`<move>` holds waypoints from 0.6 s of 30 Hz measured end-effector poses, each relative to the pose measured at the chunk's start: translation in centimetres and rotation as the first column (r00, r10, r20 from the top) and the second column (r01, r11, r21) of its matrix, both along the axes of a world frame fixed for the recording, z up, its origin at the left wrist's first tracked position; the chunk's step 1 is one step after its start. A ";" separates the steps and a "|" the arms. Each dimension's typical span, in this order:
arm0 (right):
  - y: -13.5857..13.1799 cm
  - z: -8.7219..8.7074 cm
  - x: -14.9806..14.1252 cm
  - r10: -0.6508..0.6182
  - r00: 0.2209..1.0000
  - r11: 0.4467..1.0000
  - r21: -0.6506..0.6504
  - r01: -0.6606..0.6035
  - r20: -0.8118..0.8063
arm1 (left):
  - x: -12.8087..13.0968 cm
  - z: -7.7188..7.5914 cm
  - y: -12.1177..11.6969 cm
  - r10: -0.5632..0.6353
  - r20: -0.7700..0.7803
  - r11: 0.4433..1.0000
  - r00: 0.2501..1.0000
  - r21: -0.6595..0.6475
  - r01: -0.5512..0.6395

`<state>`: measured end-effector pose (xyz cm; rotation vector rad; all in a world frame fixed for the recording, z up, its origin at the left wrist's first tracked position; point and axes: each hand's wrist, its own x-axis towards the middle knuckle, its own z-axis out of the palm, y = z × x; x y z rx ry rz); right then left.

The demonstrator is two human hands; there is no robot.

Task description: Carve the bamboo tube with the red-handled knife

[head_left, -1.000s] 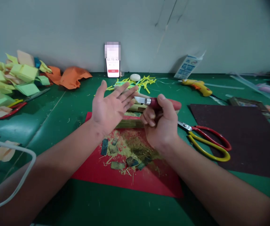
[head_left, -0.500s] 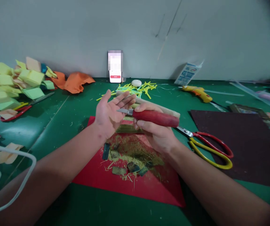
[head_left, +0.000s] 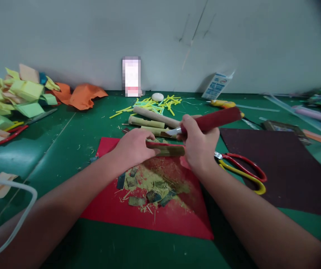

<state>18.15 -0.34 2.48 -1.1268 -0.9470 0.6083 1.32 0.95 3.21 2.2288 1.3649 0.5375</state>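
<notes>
Centrally, a bamboo piece lies across the far part of a red sheet; the left hand pinches its left end between thumb and fingers. The right hand is wrapped around a red-handled knife, blade pointing left, just beyond the bamboo. Nearer are sawdust and dark chips; rightward, scissors overlap a dark sheet.

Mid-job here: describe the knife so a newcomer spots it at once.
On the green table lies a red sheet; near its far right side, the right hand holds the knife. Its short silver blade points left and its thick handle right. Unlike the nearby scissors with their red and yellow loops, it has one solid dark-red handle.
</notes>
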 end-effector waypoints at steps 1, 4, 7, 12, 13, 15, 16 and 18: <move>0.1 -0.1 0.1 0.022 0.999 0.999 -0.025 -0.021 0.030 | 0.1 -0.1 -0.1 -0.021 -0.057 0.999 0.998 0.030 0.023; 0.3 -0.4 0.2 0.072 0.990 0.992 -0.109 -0.059 0.125 | 0.3 -0.3 -0.2 -0.070 -0.137 0.992 0.988 0.096 0.084; 0.5 -0.6 0.2 0.095 0.976 0.988 -0.141 -0.068 0.194 | 0.4 -0.5 -0.2 -0.136 -0.169 0.980 0.976 0.121 0.157; 0.6 -0.6 0.2 0.186 0.956 0.959 -0.253 -0.127 0.227 | 0.4 -0.4 -0.5 -0.144 -0.219 0.966 0.965 0.180 0.185; 0.6 -0.6 0.2 0.202 0.948 0.948 -0.291 -0.127 0.245 | 0.4 -0.3 -0.6 -0.138 -0.224 0.970 0.965 0.167 0.177; 0.5 -0.5 0.1 0.220 0.931 0.935 -0.337 -0.115 0.292 | 0.5 -0.2 -0.8 -0.121 -0.234 0.983 0.965 0.109 0.149; 0.4 -0.5 0.1 0.222 0.925 0.933 -0.343 -0.110 0.307 | 0.6 -0.1 -0.8 -0.113 -0.237 0.987 0.965 0.081 0.136; 0.4 -0.5 0.1 0.227 0.921 0.930 -0.350 -0.109 0.317 | 0.7 0.0 -0.9 -0.108 -0.241 0.991 0.965 0.055 0.124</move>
